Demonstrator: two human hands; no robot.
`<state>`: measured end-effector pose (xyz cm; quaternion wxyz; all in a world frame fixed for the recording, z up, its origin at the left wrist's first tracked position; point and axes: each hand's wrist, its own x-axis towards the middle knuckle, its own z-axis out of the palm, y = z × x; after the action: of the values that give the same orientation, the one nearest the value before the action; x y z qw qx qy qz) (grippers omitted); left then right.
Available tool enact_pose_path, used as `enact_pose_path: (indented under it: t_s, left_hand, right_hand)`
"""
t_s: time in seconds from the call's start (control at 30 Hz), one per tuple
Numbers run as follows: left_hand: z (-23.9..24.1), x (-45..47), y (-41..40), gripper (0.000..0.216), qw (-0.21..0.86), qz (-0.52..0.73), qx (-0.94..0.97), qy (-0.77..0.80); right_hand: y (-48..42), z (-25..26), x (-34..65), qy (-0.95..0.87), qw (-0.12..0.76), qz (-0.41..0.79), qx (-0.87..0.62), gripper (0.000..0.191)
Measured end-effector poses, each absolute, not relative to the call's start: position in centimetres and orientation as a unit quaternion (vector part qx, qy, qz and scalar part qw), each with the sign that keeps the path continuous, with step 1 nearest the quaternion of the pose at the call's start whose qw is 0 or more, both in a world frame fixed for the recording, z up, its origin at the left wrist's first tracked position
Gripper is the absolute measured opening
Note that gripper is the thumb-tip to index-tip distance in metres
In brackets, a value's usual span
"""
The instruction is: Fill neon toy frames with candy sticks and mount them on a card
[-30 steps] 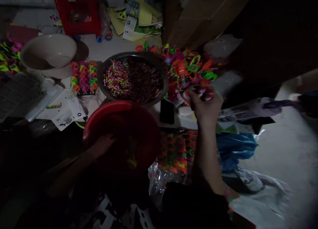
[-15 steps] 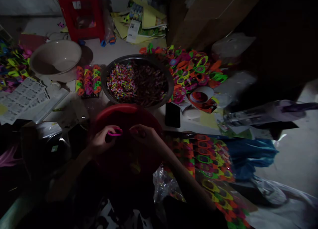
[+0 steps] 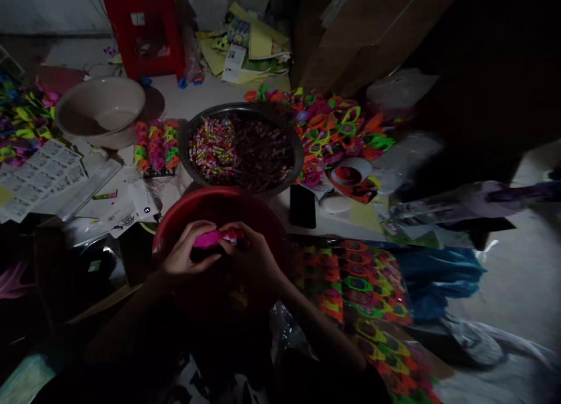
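Observation:
Over the red basin (image 3: pixel 163 240), my left hand (image 3: pixel 186 258) is closed on a bright pink plastic toy watch (image 3: pixel 207 238). My right hand (image 3: pixel 252 255) meets it from the right, its fingers closed on a small red-and-white wrapped piece (image 3: pixel 229 236) pressed against the end of the pink watch. Some of the right fingers are in shadow. Behind the basin stands a round metal bowl (image 3: pixel 299 173) with many small colourful wrapped pieces (image 3: pixel 214 144) on its left side and darker ones on its right.
A heap of neon toy watches (image 3: pixel 333 123) lies right of the bowl, beside a black phone (image 3: pixel 302 206). Bagged rows of watches (image 3: pixel 372 281) lie at lower right. A beige basin (image 3: pixel 100 103), a red stool (image 3: pixel 144 35) and printed sheets (image 3: pixel 39 173) are at left.
My hands have come together from apart over the red basin. The right hand has brought its small piece to the pink watch. The view has shifted slightly.

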<state>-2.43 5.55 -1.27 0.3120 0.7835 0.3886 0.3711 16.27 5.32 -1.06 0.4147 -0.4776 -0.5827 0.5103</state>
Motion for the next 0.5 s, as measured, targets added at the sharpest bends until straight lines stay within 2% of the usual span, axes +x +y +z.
enact_pose_path:
  t_s: [0.17,0.3,0.5]
  left_hand:
    - [-1.0,-2.4,5.8,0.017,0.323,0.398,0.763,0.393]
    - [-1.0,-2.5,5.6,0.019,0.294,0.405,0.764,0.407]
    - [-0.2,-3.1,5.7,0.018,0.190,0.377,0.820,0.387]
  right_hand:
    - [5.4,-0.6,16.7,-0.679,0.394,0.465,-0.408,0.015]
    - [5.4,0.2,16.9,-0.670,0.365,0.457,-0.458,0.021]
    - [5.2,1.1,17.1,-0.692,0.370,0.440,-0.436,0.012]
